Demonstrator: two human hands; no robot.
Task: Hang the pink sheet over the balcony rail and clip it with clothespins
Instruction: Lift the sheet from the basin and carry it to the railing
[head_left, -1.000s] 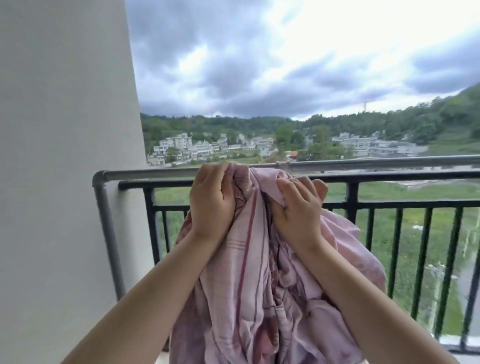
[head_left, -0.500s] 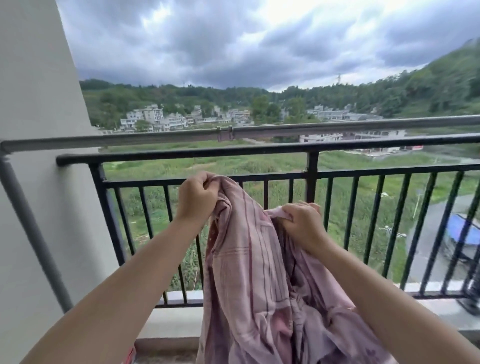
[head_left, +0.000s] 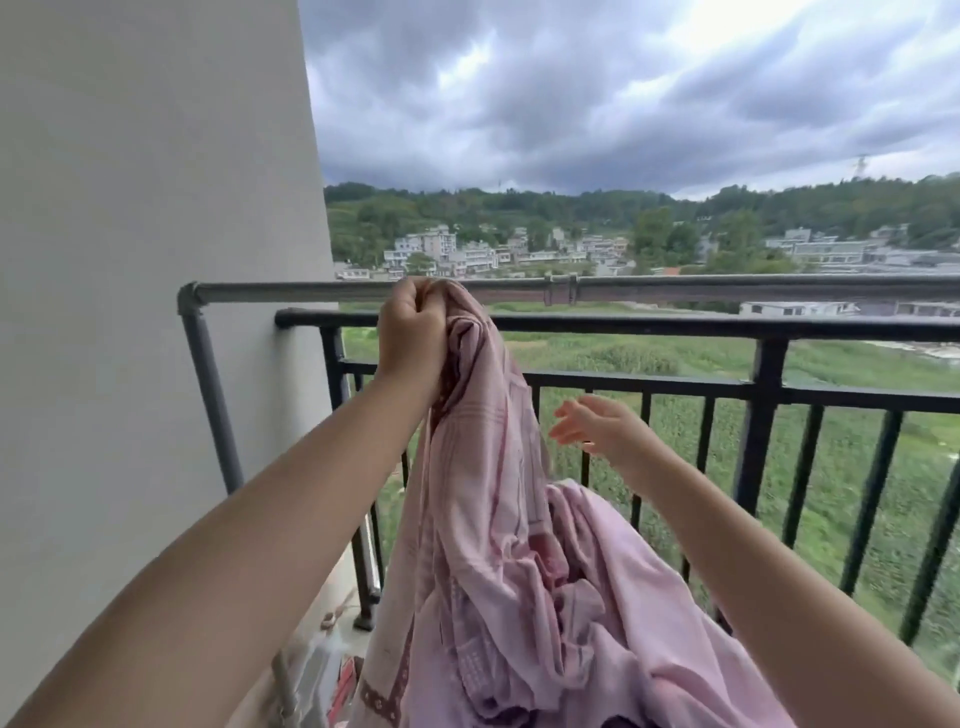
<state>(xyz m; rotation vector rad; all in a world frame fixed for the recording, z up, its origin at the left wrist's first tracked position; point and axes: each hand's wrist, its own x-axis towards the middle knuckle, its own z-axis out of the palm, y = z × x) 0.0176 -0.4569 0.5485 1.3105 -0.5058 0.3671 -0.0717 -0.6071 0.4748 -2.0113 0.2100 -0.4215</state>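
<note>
While bunched in left hand (head_left: 413, 332): pink sheet (head_left: 498, 519).

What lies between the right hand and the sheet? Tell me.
Nothing. In the head view the open right hand is off the sheet, with only railing bars behind the gap. The left hand grips it.

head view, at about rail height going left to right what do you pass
wall → bent corner of the grey pipe rail → left hand fisted on the pink sheet → open right hand → thick black railing post
</note>
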